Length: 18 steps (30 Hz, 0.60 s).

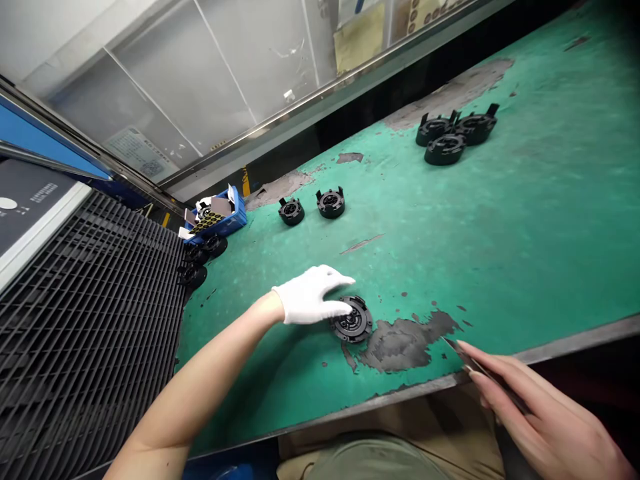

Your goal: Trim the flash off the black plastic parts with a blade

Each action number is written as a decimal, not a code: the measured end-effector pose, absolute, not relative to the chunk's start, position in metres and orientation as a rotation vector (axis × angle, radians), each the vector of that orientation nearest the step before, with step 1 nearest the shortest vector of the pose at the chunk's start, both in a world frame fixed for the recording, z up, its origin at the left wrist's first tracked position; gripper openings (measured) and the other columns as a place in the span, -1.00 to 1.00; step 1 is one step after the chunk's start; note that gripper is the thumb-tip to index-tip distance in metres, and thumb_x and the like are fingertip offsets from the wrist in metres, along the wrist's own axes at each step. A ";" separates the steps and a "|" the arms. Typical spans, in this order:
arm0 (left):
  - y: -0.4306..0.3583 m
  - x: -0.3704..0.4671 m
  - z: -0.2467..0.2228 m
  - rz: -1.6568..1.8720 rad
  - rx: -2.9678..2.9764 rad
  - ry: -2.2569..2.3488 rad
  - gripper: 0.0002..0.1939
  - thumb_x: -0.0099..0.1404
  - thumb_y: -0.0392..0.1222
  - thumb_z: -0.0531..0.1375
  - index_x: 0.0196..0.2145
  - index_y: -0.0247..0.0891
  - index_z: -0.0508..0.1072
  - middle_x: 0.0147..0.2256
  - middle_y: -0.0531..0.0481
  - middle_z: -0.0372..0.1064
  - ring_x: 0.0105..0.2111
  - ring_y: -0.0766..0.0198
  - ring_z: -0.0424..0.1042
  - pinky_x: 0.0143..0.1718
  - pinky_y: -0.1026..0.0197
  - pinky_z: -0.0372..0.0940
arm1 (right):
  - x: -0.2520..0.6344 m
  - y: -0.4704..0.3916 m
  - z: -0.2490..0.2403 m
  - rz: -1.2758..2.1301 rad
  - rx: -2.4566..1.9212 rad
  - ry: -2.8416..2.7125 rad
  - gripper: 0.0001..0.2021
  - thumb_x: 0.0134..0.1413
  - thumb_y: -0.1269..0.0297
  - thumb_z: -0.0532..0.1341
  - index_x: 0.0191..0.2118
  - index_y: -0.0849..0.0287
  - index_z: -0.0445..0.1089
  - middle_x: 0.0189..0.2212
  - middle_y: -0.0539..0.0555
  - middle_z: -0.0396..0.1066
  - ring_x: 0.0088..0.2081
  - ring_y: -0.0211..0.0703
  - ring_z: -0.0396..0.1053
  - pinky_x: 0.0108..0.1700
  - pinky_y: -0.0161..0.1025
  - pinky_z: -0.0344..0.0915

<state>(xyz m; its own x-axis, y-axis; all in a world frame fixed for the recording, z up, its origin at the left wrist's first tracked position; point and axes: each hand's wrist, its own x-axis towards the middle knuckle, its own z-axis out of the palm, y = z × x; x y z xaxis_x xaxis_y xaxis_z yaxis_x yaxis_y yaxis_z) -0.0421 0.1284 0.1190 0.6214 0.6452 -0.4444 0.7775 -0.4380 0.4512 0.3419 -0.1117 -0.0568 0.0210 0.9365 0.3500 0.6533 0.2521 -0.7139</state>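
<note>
Head view: gloved left hand (pixel 315 297), fingers parted, reaches over a black disc (pixel 359 323); bare right hand (pixel 555 417) pinches a pointed tool (pixel 493 379), whose slip could scratch it.

blue bin (pixel 239 215); yellowish sheet (pixel 359 41)

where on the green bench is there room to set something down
Widest: the right of the green bench, between the cluster of three black parts and the edge near the right hand. Another: between that cluster and the pair left of it. Crowded: far left, dark parts by the blue bin.
</note>
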 end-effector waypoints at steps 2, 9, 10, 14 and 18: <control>0.123 -0.034 0.107 -0.269 2.195 0.979 -0.27 0.74 0.28 0.45 0.67 0.01 0.59 0.62 -0.23 0.59 0.67 -0.20 0.56 0.75 -0.20 0.45 | 0.339 -0.111 -0.050 0.431 -1.488 -1.714 -0.61 0.72 0.01 0.40 0.46 -0.19 0.75 0.19 0.04 0.88 -0.01 0.13 0.91 0.33 -0.14 0.79; 0.095 -0.042 0.086 -0.028 2.119 0.991 -0.19 0.40 0.24 0.71 0.46 -0.05 0.69 0.48 -0.27 0.69 0.52 -0.35 0.68 0.62 -0.36 0.62 | 0.316 -0.106 -0.022 0.384 -1.426 -1.770 -0.62 0.81 0.00 0.34 0.49 -0.12 0.67 0.17 0.04 0.87 -0.05 0.03 0.90 0.16 -0.18 0.82; 0.089 -0.045 0.084 0.012 2.113 1.045 -0.23 0.38 0.20 0.71 0.42 -0.06 0.69 0.44 -0.27 0.72 0.48 -0.33 0.70 0.57 -0.35 0.65 | 0.312 -0.102 -0.017 0.387 -1.397 -1.789 -0.63 0.82 0.01 0.32 0.49 -0.12 0.66 0.16 0.04 0.86 -0.04 0.01 0.90 0.14 -0.20 0.80; 0.063 -0.057 0.079 0.060 2.097 1.194 -0.29 0.51 0.11 0.62 0.47 -0.12 0.61 0.41 -0.31 0.70 0.44 -0.31 0.71 0.54 -0.38 0.66 | 0.295 -0.080 0.004 0.415 -1.274 -1.886 -0.70 0.86 0.14 0.28 0.46 -0.10 0.62 0.09 0.02 0.85 -0.06 -0.04 0.88 0.00 -0.24 0.75; 0.035 -0.079 0.081 0.050 2.096 1.214 -0.37 0.56 0.10 0.61 0.44 -0.12 0.64 0.37 -0.31 0.72 0.43 -0.34 0.70 0.57 -0.45 0.62 | 0.280 -0.059 0.014 0.423 -1.177 -1.998 -0.78 0.87 0.23 0.25 0.37 -0.03 0.58 0.05 0.03 0.86 -0.11 -0.07 0.88 -0.10 -0.26 0.72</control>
<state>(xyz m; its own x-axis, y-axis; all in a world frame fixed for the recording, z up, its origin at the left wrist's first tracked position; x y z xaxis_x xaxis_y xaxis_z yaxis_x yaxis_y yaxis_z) -0.0786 0.0354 0.0806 0.5591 0.7733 -0.2991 0.7463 -0.3122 0.5878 0.2802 -0.0590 0.0142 -0.2821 0.8495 0.4459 0.5959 0.5194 -0.6125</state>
